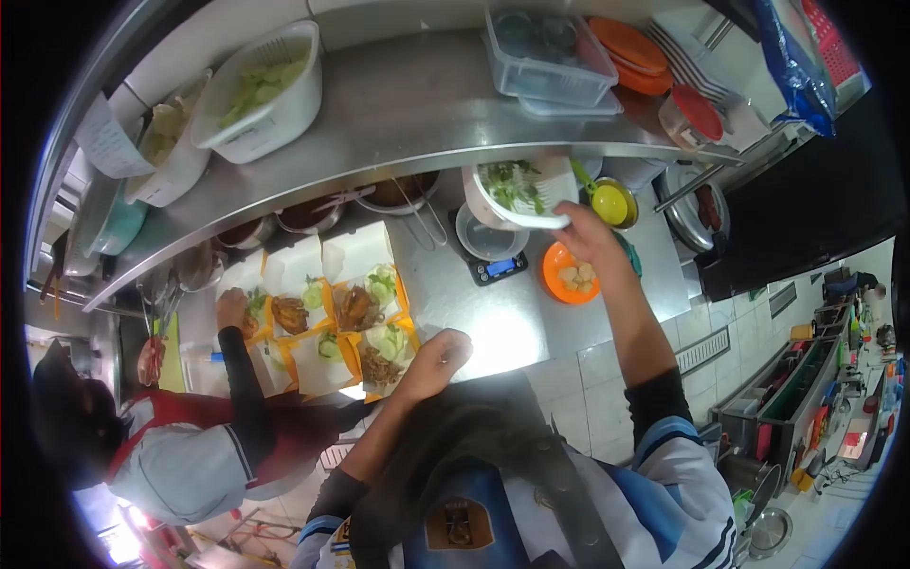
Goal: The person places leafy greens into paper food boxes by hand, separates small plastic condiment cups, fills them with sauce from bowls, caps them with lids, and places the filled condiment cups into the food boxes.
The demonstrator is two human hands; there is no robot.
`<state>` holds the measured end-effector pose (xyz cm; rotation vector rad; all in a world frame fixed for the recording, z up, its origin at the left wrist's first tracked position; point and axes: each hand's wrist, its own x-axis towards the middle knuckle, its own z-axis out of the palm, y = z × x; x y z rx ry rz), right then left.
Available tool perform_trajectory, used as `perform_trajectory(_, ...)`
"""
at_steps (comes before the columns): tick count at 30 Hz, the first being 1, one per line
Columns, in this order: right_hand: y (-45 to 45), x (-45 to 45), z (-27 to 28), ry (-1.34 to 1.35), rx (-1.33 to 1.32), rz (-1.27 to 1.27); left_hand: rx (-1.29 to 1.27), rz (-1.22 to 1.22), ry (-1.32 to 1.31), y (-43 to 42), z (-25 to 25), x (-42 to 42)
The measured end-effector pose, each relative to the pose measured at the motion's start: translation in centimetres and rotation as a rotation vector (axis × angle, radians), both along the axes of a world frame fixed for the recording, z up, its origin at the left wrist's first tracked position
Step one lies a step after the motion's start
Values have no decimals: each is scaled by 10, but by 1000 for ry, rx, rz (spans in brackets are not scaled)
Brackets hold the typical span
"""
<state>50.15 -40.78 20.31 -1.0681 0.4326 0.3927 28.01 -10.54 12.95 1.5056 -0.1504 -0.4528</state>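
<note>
My right hand [586, 234] grips the rim of a white plastic basket [545, 221], which is tilted under the shelf edge. Leafy greens [512, 185] lie inside it. Lower down, my left hand [442, 363] is closed, fingers curled, just right of the open food boxes [320, 365]; whatever it may hold is hidden. Nearest to it, one box holds shredded meat [381, 368] and pale green slices. Another has a piece of fried chicken [358, 308] with greens. Below the basket, a clear plastic bowl [491, 245] sits on a digital scale [500, 269].
An orange bowl [554, 289] with pale round pieces stands right of the scale, near a yellow ladle [609, 204]. Overhead runs a metal shelf [408, 104] with tubs and containers. At left, a co-worker's hand [231, 307] reaches into a box.
</note>
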Motion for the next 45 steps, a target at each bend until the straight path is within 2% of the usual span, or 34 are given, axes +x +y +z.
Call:
perform_trajectory(3, 17, 67, -25, -22, 5, 8, 1, -8, -16, -11, -13, 15)
perform_trajectory(8, 63, 104, -34, -124, -84, -42, 17, -6, -64, -21, -16, 17)
perform_trajectory(14, 69, 105, -78, -145, -175, -183, 20, 53, 32, 4, -29, -13)
perform_trajectory(18, 58, 107, -78, -110, -175, -170, -74, 122, 89, 10, -34, -23)
perform_trajectory(20, 51, 113, -75, -109, -267, -129, -100, 134, 87, 7, -31, -18)
perform_trajectory(23, 46, 118, -74, -132, -259, -103, -81, 117, 243, -12, -21, 10)
perform_trajectory(25, 46, 102, -53, -168, -304, -108, 20, 52, 50, -24, -44, 37)
perform_trajectory(26, 46, 91, -41, -203, -350, -115, 72, 5, -169, -30, -62, 49)
perform_trajectory(27, 39, 80, -32, -176, -412, -61, 75, 13, -185, -32, -48, 55)
perform_trajectory(28, 25, 70, -27, -154, -476, -2, 48, -35, -141, -32, -23, 59)
perform_trajectory(30, -8, 41, -25, -331, -456, 130, 15, -73, -112, -25, -1, 61)
perform_trajectory(32, -35, 9, 12, -269, -638, 307, 35, -60, -77, -11, 16, 49)
perform_trajectory(33, -53, 0, 20, -370, -674, 425, 53, -62, -28, -3, 19, 41)
perform_trajectory(34, -65, -9, 40, -303, -625, 563, 51, -53, -35, 6, 14, 32)
perform_trajectory(36, -60, -35, 103, -337, -609, 696, -100, -46, 283, 19, 1, 15)
perform_trajectory(37, -54, -41, 124, -330, -553, 748, -98, -43, 264, 23, -4, 9)
perform_trajectory(39, -41, -49, 151, -369, -536, 754, -57, -102, 26, 32, -13, 0)
perform_trajectory(41, -13, -61, 172, -401, -442, 664, -6, -133, 69, 38, -17, -2)
perform_trajectory(43, 12, -67, 186, -431, -145, 370, 40, -163, 118, 41, -17, 5)
perform_trajectory(45, 47, -67, 200, -479, -212, 173, -1, -93, 109, 44, -17, 7)
